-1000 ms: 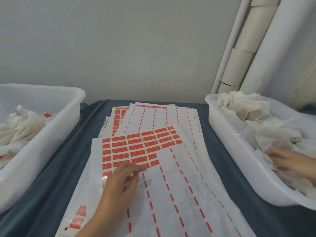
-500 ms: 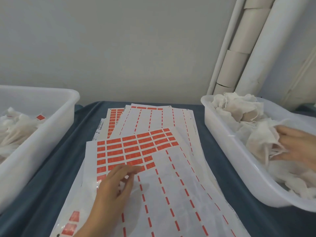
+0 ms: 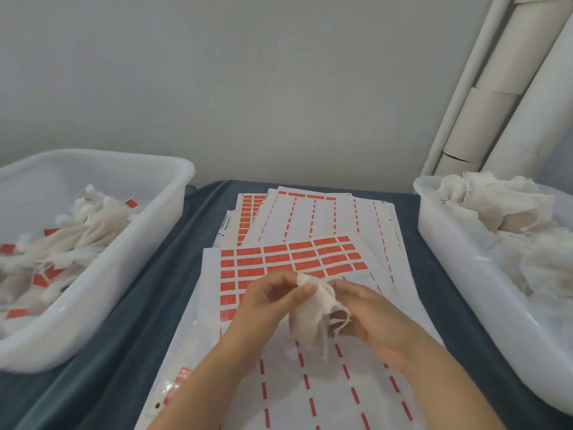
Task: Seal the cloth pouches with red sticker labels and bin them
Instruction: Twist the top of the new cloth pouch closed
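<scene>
A small off-white cloth pouch (image 3: 313, 318) hangs between both hands above the sticker sheets. My left hand (image 3: 266, 305) pinches its top corner with thumb and fingers. From the right side, my right hand (image 3: 372, 318) grips the pouch, its open mouth facing me. Rows of red sticker labels (image 3: 291, 259) remain on the top sheet just beyond the hands. The white bin on the left (image 3: 102, 274) holds pouches with red labels on them. Loose unlabelled pouches (image 3: 496, 209) fill the white bin on the right (image 3: 459, 268).
Several overlapping sticker sheets (image 3: 325, 212), mostly peeled, cover the middle of the blue-covered table (image 3: 161, 274). Cardboard tubes and white pipes (image 3: 496, 88) lean against the wall behind the right bin. A plain grey wall stands at the back.
My right hand has lifted a pouch out of the right bin and brought it to the middle. My left hand has left the sticker sheet and taken hold of the pouch's top.
</scene>
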Demonstrator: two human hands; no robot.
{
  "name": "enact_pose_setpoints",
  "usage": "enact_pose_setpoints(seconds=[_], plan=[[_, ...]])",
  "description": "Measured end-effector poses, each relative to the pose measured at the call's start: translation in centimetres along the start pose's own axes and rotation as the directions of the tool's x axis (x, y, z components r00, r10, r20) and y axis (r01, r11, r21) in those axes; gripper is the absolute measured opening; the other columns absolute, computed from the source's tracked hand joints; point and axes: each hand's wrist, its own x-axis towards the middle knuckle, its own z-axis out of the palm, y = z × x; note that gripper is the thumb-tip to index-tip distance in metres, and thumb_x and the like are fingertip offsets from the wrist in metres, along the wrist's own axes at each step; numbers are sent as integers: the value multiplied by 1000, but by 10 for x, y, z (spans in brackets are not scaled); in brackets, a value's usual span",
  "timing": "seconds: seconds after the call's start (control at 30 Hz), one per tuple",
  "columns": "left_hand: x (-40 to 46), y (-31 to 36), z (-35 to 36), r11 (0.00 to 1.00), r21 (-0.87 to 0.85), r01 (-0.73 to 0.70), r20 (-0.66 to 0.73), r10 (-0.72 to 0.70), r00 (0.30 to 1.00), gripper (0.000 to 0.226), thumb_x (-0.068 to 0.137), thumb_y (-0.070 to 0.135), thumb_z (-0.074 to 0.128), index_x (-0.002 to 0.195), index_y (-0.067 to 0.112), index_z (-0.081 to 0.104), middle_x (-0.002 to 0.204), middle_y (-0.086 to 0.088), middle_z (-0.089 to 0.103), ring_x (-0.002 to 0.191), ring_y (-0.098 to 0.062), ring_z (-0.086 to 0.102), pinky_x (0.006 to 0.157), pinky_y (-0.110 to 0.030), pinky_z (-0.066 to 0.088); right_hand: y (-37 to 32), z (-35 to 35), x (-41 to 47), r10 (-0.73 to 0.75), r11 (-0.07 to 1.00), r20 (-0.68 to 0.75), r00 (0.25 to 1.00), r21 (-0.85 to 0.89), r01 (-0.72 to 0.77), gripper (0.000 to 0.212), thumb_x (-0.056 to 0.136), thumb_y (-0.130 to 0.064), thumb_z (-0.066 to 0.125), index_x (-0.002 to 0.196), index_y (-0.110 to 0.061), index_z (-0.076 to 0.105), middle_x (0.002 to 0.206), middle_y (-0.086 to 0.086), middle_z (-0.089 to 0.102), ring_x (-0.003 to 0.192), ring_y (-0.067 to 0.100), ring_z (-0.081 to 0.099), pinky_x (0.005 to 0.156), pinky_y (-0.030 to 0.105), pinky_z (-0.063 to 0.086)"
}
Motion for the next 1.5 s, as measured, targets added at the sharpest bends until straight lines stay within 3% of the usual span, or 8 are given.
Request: enact_pose_setpoints(seconds=[0.23, 0.67, 0.77, 0.87, 1.03, 1.27, 1.37, 1.5], plan=[[4, -7, -1, 998, 25, -54, -243, 58, 968, 28, 58, 53, 66, 79, 34, 65, 84, 20, 68, 80, 4, 62, 54, -3, 44, 16, 0, 4, -336, 940, -230, 913, -138, 311, 36, 75, -51, 42, 96, -31, 64, 89, -21, 70, 84, 4, 68, 72, 17, 54], [-3, -6, 8, 973, 212, -95, -215, 142, 966, 38, 64, 52, 60, 100, 51, 47, 101, 35, 57, 95, 10, 56, 61, -3, 45, 17, -12, -4, -422, 889, -352, 835, -341, 306, 17, 69, -46, 59, 78, -33, 63, 70, -26, 65, 67, -3, 63, 60, -1, 43], [-4, -4, 9, 797, 538, -276, -65, 365, 929, 37, 68, 56, 62, 99, 65, 45, 112, 43, 43, 110, 15, 40, 83, -4, 40, 14, -8, -5, -439, 884, -299, 847, -313, 347, 14, 70, -43, 59, 78, -32, 63, 73, -24, 66, 68, -1, 63, 60, 1, 45], [-4, -9, 10, 605, 664, -439, 55, 546, 836, 17, 78, 44, 58, 94, 42, 63, 116, 28, 46, 113, 4, 37, 93, -23, 32, 12, 0, -7, -476, 856, -223, 851, -337, 391, 10, 72, -41, 57, 77, -33, 62, 83, -21, 67, 74, 1, 64, 65, 6, 48], [-2, -8, 4, 561, 703, -437, -2, 616, 787, 16, 80, 36, 56, 84, 28, 69, 110, 19, 49, 111, 0, 38, 93, -25, 32, 6, -6, -15, -481, 875, -332, 811, -230, 426, 11, 73, -38, 58, 75, -27, 61, 80, -23, 67, 77, -3, 63, 61, 0, 43], [-3, -6, 7, 666, 681, -303, -75, 476, 877, 15, 80, 50, 47, 95, 53, 49, 115, 36, 38, 115, 11, 32, 99, -13, 27, 8, -3, -12, -372, 908, -435, 820, 12, 418, 20, 73, -40, 56, 73, -22, 63, 71, -5, 68, 73, 10, 66, 62, 6, 48], [-13, -6, 8, 761, 583, -283, -120, 425, 897, 14, 82, 56, 43, 81, 48, 54, 90, 25, 57, 91, 12, 49, 76, -3, 41, 4, -4, -13, -368, 904, -431, 824, 44, 426, 17, 72, -42, 56, 70, -28, 66, 69, -4, 68, 72, 13, 66, 62, 9, 49], [-15, 0, 14, 974, 182, 133, 141, -160, 977, 50, 77, 66, 31, 71, 38, 72, 56, 7, 63, 44, -4, 51, 46, -11, 39, 1, 2, -17, -405, 897, -267, 875, 71, 437, 9, 71, -39, 63, 69, -33, 69, 65, -7, 67, 64, 11, 65, 61, 11, 51]])
